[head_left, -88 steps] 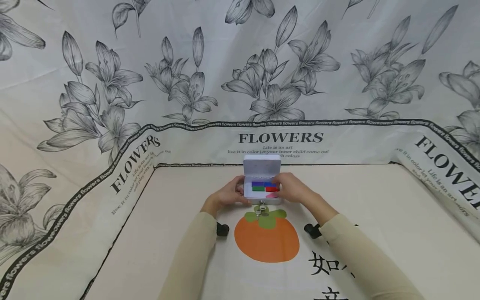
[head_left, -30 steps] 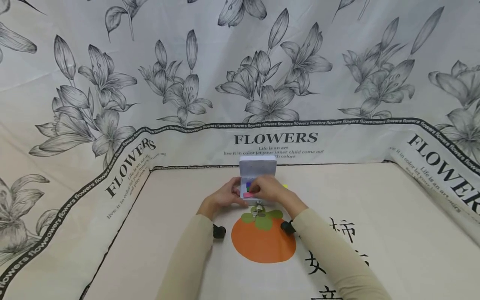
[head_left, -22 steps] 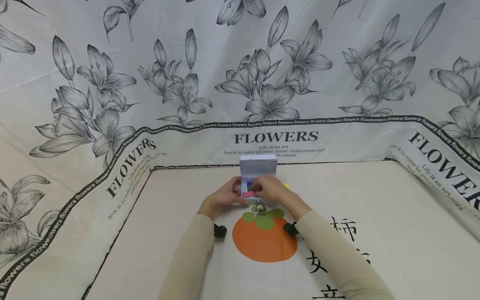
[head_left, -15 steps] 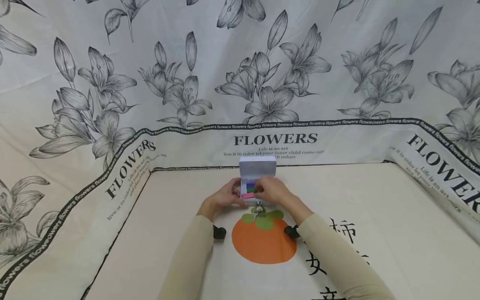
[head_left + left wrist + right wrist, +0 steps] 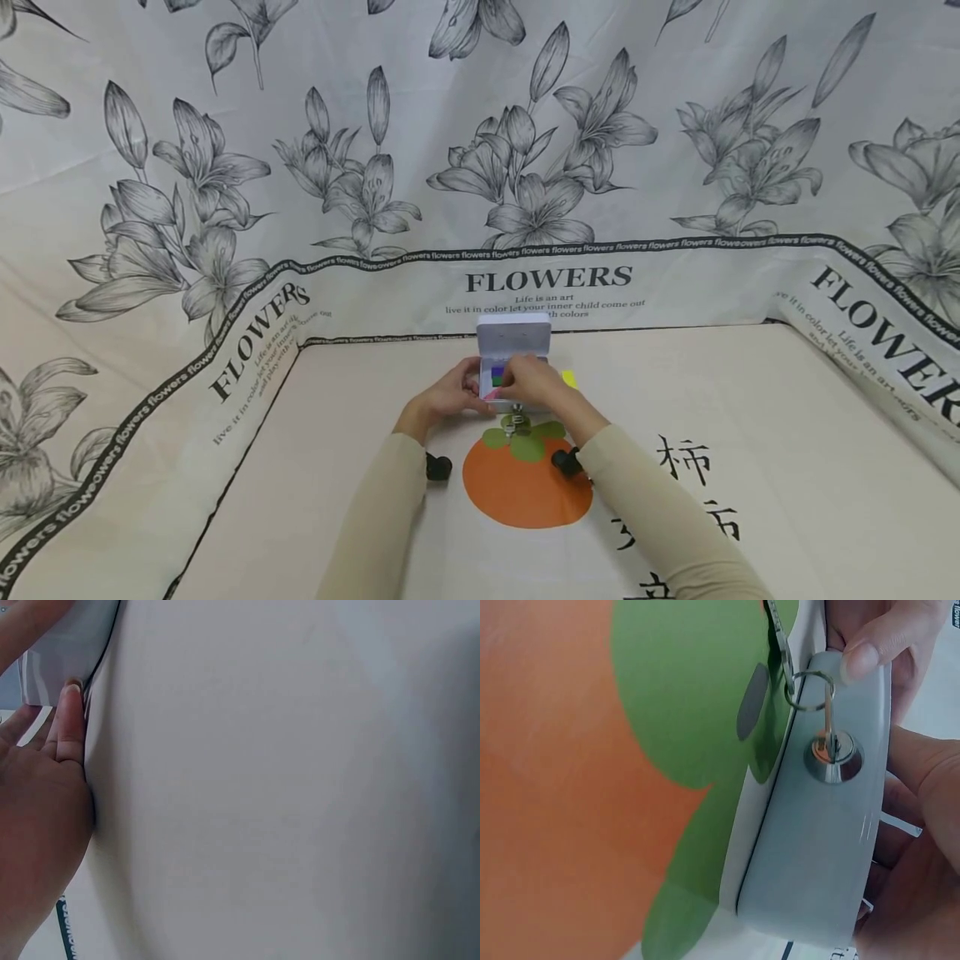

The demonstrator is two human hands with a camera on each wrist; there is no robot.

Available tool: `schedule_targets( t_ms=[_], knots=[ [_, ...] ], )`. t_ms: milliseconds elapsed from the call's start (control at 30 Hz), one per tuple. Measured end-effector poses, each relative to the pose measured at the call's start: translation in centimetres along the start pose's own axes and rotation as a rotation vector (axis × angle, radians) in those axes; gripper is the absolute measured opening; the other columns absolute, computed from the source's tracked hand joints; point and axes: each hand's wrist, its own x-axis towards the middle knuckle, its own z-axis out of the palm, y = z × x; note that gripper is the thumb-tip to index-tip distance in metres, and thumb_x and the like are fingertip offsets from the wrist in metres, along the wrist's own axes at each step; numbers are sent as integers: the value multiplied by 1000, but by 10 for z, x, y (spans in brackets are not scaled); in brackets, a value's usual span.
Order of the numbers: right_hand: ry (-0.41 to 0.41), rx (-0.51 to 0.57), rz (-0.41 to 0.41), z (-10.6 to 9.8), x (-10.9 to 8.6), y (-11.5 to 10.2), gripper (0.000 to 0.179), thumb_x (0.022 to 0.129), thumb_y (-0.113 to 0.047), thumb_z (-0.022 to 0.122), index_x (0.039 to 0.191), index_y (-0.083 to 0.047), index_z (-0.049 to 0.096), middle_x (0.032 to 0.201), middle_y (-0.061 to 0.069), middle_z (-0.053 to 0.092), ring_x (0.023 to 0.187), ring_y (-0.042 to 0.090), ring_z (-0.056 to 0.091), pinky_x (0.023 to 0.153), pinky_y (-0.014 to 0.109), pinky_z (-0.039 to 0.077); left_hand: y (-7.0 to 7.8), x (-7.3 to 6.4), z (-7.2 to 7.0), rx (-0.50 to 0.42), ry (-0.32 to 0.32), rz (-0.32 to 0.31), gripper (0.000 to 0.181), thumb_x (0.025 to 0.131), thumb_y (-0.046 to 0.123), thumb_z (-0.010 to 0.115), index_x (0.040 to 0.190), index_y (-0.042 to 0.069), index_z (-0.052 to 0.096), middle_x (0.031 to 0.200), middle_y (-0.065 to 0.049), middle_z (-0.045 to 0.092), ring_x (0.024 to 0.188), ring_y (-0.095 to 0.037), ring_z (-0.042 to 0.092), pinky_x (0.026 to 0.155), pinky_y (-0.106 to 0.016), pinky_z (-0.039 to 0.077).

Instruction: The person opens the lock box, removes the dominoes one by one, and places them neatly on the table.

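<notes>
In the head view, the pink piece, laid nearly flat along the front of the white box half a second ago, is now slanted and largely covered by the right hand; it appears to be pinched by closely curled fingertips, so it is judged to be in hand rather than set down; the box is held at its left side by the left hand; more of the yellow piece, right of the box, is uncovered, while less of the green piece is seen beside the purple piece; in the left wrist view, the box's side is touched by the left hand; in the right wrist view, a key is seen in the lock; what is gripped by the right hand cannot be told there.
</notes>
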Motion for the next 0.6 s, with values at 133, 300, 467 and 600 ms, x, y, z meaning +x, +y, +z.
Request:
schedule_targets(
  t_ms=[133,300,467,600],
  knots=[
    [5,-23,16,2,4,-3,20,88,-31,82,82,-12,79,73,-4,70,67,14,58,64,31,47,0,-1,-1,-3,1,0,96,76,-4,84,156,13,33,93,-7,51,86,-16,47,77,-28,42],
    [48,-94,0,2,9,-3,23,83,-36,85,79,-15,78,73,-7,68,69,13,59,65,31,48,1,0,-1,-2,2,6,96,76,-4,84,156,11,33,91,-5,51,84,-15,48,76,-27,42],
    [61,-124,-37,4,14,-1,25,81,-35,88,75,-15,73,70,-7,66,68,14,59,64,30,49,2,-1,-1,10,5,-1,96,76,-2,85,156,12,33,92,-6,52,85,-16,49,77,-28,41],
    [61,-132,-66,7,16,0,28,79,-33,89,75,-15,69,69,-6,63,67,14,57,62,29,48,2,-2,0,11,8,-7,97,75,-2,85,156,12,33,93,-6,53,86,-16,49,79,-28,41]
  ],
)
